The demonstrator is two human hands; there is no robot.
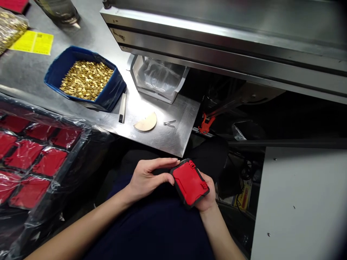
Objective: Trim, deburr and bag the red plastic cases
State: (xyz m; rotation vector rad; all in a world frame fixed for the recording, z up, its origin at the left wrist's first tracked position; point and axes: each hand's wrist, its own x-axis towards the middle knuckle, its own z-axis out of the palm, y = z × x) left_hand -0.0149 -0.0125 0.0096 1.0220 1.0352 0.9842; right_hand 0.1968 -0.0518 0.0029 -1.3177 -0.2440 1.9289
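Note:
A red flat piece with a black rim (189, 182), its corners bevelled and small red hinge-like details along one side, lies tilted above my lap. My right hand (208, 195) holds it from below and the right side, most of the fingers hidden behind it. At its upper left edge, my left hand (151, 177) touches it with thumb and fingertips, the fingers held round that edge. On the metal table beyond lie a half-round tan piece (146, 122), small metal pliers or nippers (170, 124) and a light-handled tool with a black end (123, 108).
A blue bin (115, 90) holds many small brass-coloured parts. Behind it stands a grey bin (169, 96) lined with clear plastic. At left, a plastic-lined crate (81, 139) contains several red pieces. A metal beam (217, 54) crosses above; an orange clamp (206, 123) sits below it.

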